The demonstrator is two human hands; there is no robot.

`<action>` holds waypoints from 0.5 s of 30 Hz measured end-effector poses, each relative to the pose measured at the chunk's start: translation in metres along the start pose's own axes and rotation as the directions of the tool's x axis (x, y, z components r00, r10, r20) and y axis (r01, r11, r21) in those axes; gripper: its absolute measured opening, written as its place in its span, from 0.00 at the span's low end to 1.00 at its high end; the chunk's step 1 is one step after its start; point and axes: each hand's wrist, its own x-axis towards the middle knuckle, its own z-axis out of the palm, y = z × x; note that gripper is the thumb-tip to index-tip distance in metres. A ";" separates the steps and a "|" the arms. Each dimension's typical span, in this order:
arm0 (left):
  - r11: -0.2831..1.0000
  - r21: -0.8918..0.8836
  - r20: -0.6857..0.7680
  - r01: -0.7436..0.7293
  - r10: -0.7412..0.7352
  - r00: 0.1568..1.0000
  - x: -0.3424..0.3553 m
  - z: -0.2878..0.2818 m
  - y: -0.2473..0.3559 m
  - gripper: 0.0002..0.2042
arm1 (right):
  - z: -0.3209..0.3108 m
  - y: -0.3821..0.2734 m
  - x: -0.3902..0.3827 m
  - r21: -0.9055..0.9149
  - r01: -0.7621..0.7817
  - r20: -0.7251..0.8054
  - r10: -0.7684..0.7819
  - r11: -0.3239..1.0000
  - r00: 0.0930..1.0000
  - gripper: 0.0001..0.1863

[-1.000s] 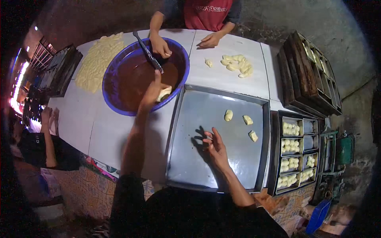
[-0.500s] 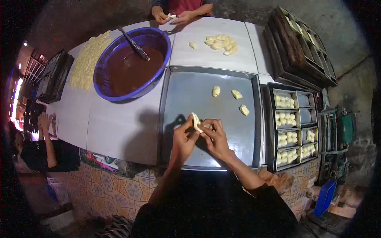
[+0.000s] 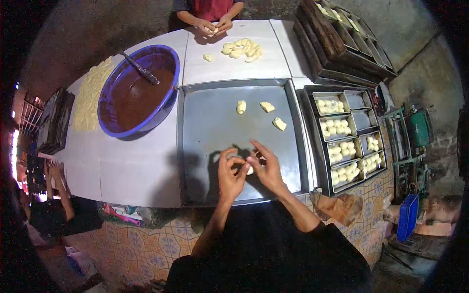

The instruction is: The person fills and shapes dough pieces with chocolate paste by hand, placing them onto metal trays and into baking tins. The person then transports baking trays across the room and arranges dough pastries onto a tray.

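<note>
1. Between your two hands sits the dough piece [image 3: 249,171], above the near part of the grey metal tray [image 3: 210,122]; what shows is a small, pale, rounded patch.
2. Your left hand [image 3: 231,173] has its thumb and fingertips drawn narrow on that dough piece. Your right hand [image 3: 266,171] meets it from the right, thumb tip close against it and the other fingers spread; whether those fingers grip it, you cannot tell.
3. Too little of the dough piece shows for you to read its long axis or which way it points.
4. Farther off in the tray, the left lump [image 3: 241,107] is smooth and oblong, its long axis running near to far. The middle lump [image 3: 266,106] and the squarer right lump [image 3: 279,123] both slant from far left to near right.
5. Your own fingers cover most of the dough piece, and their shadows darken the tray around it. At the far edge, the co-worker's hands [image 3: 213,27] partly hide another pale piece, and the head is cut off.
</note>
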 end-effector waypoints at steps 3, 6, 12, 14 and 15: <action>0.994 -0.017 0.112 -0.105 0.106 0.988 0.003 -0.006 -0.001 0.31 | -0.016 0.017 0.013 0.233 -0.512 0.508 0.345 0.827 0.789 0.24; 0.963 -0.262 0.100 -0.063 0.093 0.991 0.001 -0.018 -0.014 0.27 | -0.009 0.032 0.018 0.279 -0.348 0.547 0.150 0.895 0.824 0.21; 0.967 -0.172 -0.301 -0.190 0.132 0.944 0.012 -0.033 -0.027 0.08 | -0.020 0.104 0.061 0.191 -0.044 0.142 0.017 0.981 0.990 0.23; 0.966 -0.218 -0.319 -0.137 0.062 0.946 0.007 -0.042 -0.031 0.07 | -0.050 0.110 0.077 0.000 0.067 0.006 -0.067 0.998 0.998 0.25; 0.966 -0.217 -0.317 -0.140 0.066 0.946 0.004 -0.041 -0.031 0.07 | -0.067 0.117 0.088 -0.177 0.102 -0.063 -0.115 0.979 0.991 0.26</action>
